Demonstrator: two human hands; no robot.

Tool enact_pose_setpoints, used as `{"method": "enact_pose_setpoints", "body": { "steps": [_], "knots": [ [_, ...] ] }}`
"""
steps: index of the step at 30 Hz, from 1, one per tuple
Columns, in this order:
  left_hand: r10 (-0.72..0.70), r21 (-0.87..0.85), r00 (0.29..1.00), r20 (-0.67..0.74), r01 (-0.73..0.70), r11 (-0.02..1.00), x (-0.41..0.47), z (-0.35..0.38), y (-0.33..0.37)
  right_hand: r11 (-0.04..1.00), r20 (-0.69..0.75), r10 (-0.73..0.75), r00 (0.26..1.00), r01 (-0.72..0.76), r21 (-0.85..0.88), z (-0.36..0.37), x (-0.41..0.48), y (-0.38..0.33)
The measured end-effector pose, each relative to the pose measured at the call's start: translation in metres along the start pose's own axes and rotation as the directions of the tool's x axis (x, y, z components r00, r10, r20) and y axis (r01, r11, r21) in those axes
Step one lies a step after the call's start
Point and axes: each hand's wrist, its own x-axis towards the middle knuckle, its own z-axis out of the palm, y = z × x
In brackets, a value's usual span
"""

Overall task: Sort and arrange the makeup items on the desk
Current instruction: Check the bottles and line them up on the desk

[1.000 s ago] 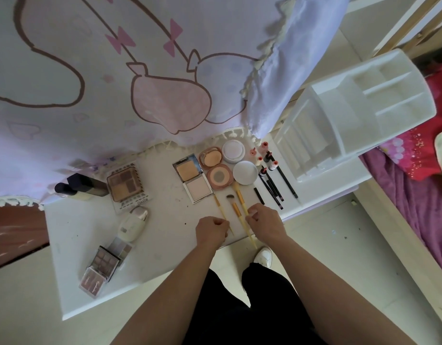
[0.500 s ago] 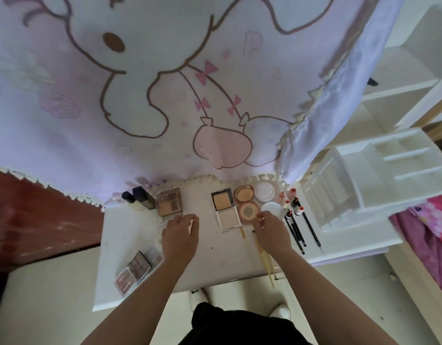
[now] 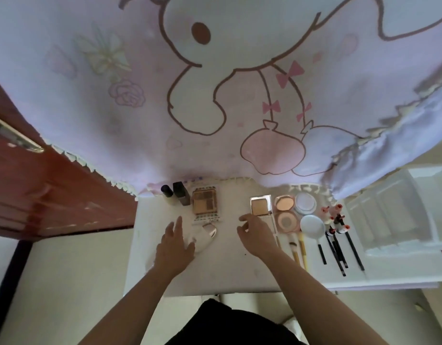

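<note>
My left hand (image 3: 174, 245) lies flat on the white desk (image 3: 227, 270) with straight fingers, its thumb against a white oval case (image 3: 206, 235). My right hand (image 3: 254, 235) hovers with loosely curled fingers over the lower half of a square powder compact (image 3: 261, 206) and holds nothing. A brown eyeshadow palette (image 3: 205, 202) lies behind the oval case, and two dark bottles (image 3: 175, 195) stand at the back left. Two yellow-handled brushes (image 3: 298, 247) lie just right of my right hand.
Right of the square compact lie two round compacts (image 3: 286, 212), a white jar (image 3: 304, 202), a round white lid (image 3: 312, 226), several red-capped tubes (image 3: 334, 217) and black pencils (image 3: 339, 250). A white organizer (image 3: 394, 215) stands at far right. A cartoon curtain (image 3: 240, 95) hangs behind.
The view has tilted up. My right hand has left the brushes lying on the desk and moved left to the square compact. My left hand has opened beside the oval case.
</note>
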Motion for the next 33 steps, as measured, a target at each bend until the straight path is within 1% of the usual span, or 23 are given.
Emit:
{"method": "enact_pose_setpoints", "body": {
  "steps": [2, 6, 9, 11, 15, 18, 20, 23, 25, 27, 29, 31, 32, 33],
  "knots": [
    [0.017, 0.007, 0.999, 0.051, -0.018, 1.0, 0.012, 0.003, -0.007, 0.999, 0.044, 0.004, 0.999, -0.002, -0.036, 0.013, 0.005, -0.006],
    [0.041, -0.056, 0.991, 0.126, -0.034, 0.998, 0.034, 0.011, -0.014, 0.996, 0.088, 0.039, 0.995, -0.031, -0.083, 0.032, 0.015, -0.018],
    [0.044, -0.07, 0.986, 0.164, -0.032, 0.997, 0.047, 0.014, -0.019, 0.993, 0.093, 0.062, 0.994, -0.052, -0.109, 0.038, 0.026, -0.033],
    [0.048, -0.098, 0.985, 0.164, -0.032, 0.995, 0.056, 0.012, -0.024, 0.991, 0.074, 0.075, 0.994, -0.066, -0.121, 0.04, 0.037, -0.046],
    [0.061, -0.134, 0.988, 0.141, -0.043, 0.99, 0.071, 0.002, -0.038, 0.993, 0.051, 0.08, 0.995, -0.076, -0.091, 0.047, 0.06, -0.079],
    [0.094, -0.081, 0.986, 0.141, -0.083, 0.993, 0.08, -0.007, -0.051, 0.997, 0.052, 0.021, 0.998, -0.017, -0.069, 0.052, 0.075, -0.109],
    [0.111, -0.072, 0.982, 0.151, -0.101, 0.992, 0.082, -0.012, -0.056, 0.998, 0.064, -0.053, 0.997, 0.055, -0.042, 0.056, 0.084, -0.129],
    [0.124, -0.129, 0.977, 0.175, -0.102, 0.986, 0.083, -0.015, -0.064, 0.983, 0.097, -0.173, 0.98, 0.177, -0.042, 0.063, 0.095, -0.153],
    [0.122, -0.177, 0.971, 0.204, -0.086, 0.98, 0.086, -0.017, -0.069, 0.962, 0.12, -0.236, 0.964, 0.249, -0.108, 0.067, 0.1, -0.161],
    [0.075, -0.241, 0.98, 0.182, -0.03, 0.97, 0.089, -0.02, -0.072, 0.947, 0.127, -0.265, 0.956, 0.283, -0.152, 0.067, 0.1, -0.163],
    [-0.052, -0.335, 0.995, 0.088, 0.078, 0.939, 0.091, -0.027, -0.07, 0.965, 0.053, -0.246, 0.968, 0.25, -0.082, 0.064, 0.096, -0.16],
    [-0.182, -0.456, 0.983, -0.015, 0.156, 0.876, 0.09, -0.036, -0.064, 0.982, -0.075, -0.147, 0.986, 0.154, 0.105, 0.058, 0.087, -0.156],
    [-0.211, -0.506, 0.976, -0.053, 0.156, 0.848, 0.088, -0.039, -0.059, 0.971, -0.111, -0.077, 0.991, 0.1, 0.216, 0.053, 0.081, -0.153],
    [-0.214, -0.549, 0.973, -0.082, 0.135, 0.825, 0.087, -0.041, -0.053, 0.948, -0.118, -0.016, 0.993, 0.052, 0.313, 0.049, 0.075, -0.15]
  ]
}}
